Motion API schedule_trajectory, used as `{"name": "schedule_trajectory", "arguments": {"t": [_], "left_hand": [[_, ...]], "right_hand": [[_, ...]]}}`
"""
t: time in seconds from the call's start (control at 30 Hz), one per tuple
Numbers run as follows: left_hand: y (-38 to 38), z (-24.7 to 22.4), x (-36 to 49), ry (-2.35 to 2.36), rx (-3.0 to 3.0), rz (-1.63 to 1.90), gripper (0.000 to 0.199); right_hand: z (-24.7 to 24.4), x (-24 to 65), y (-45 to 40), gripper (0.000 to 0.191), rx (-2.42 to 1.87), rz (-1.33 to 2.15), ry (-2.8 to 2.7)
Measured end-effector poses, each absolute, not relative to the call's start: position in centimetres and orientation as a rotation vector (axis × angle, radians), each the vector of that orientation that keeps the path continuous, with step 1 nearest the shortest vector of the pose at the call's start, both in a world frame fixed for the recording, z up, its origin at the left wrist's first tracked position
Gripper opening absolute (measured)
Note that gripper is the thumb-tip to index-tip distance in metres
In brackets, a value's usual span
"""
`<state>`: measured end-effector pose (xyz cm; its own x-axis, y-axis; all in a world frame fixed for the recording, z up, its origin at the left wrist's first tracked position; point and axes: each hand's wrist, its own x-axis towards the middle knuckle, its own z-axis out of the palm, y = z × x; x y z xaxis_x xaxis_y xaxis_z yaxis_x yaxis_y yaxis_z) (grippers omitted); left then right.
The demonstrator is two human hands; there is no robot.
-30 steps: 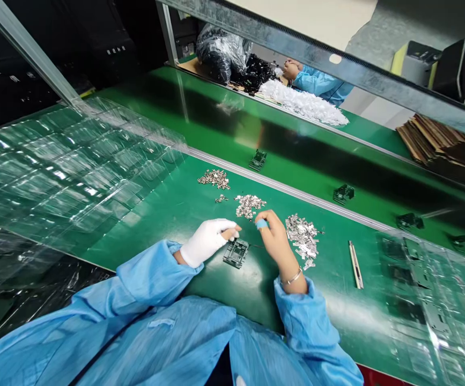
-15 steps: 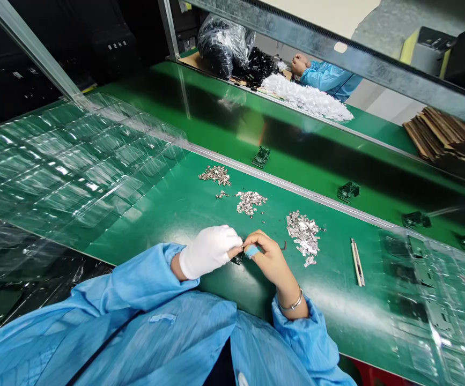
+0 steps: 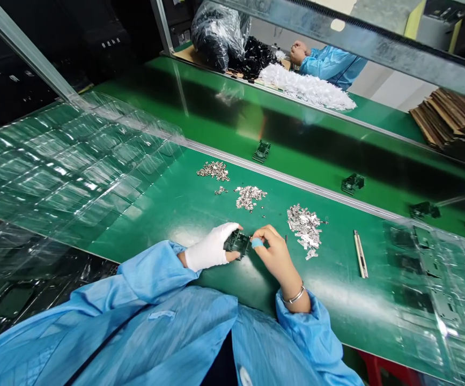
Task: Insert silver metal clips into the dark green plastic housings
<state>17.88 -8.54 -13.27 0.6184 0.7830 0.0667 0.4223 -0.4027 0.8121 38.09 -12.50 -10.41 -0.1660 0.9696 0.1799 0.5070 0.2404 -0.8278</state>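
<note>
Dark electronic part [image 3: 237, 244] grasped at its left side between thumb and fingers of the white-gloved left hand [image 3: 208, 249], held low over the near middle of the green counter [image 3: 163, 214]; the bare right hand [image 3: 273, 251], blue band worn on one digit, is brought to the part's right edge with fingers curled; whether anything is pinched there cannot be told; beyond the hands, a pile of small metal pieces [image 3: 250, 198] and a pile of metal fittings [image 3: 213, 170] are laid; flat metal strips [image 3: 304, 225] are heaped right of the right hand; a cutter knife [image 3: 360, 254] is placed farther right.
</note>
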Motion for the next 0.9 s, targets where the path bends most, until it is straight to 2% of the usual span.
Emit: {"name": "schedule_trajectory", "arguments": {"t": [0.1,0.5,0.67,0.7,0.8,0.9], "left_hand": [[-8.9,-12.7,18.5,0.95,1.988,0.657,0.047],[-9.7,-12.5,19.1,1.001,2.189,0.78,0.047],[-8.7,-11.7,18.5,0.839,2.123,0.661,0.057],[-8.4,-11.3,18.4,0.815,2.118,0.59,0.053],[-7.7,-9.9,18.5,0.915,2.21,0.388,0.026],[-7.5,-8.8,18.8,1.033,2.357,0.248,0.014]], "right_hand": [[-10.9,37.4,-12.6,0.007,-1.367,0.733,-1.837],[-11.2,36.4,-12.6,0.012,-1.572,0.531,-1.878],[-11.0,36.3,-12.7,0.015,-1.524,0.635,-1.852],[-10.9,36.3,-12.7,0.016,-1.522,0.661,-1.873],[-10.5,35.8,-12.9,0.02,-1.559,0.655,-1.986],[-9.8,35.2,-13.0,0.021,-1.64,0.62,-2.09]]}}
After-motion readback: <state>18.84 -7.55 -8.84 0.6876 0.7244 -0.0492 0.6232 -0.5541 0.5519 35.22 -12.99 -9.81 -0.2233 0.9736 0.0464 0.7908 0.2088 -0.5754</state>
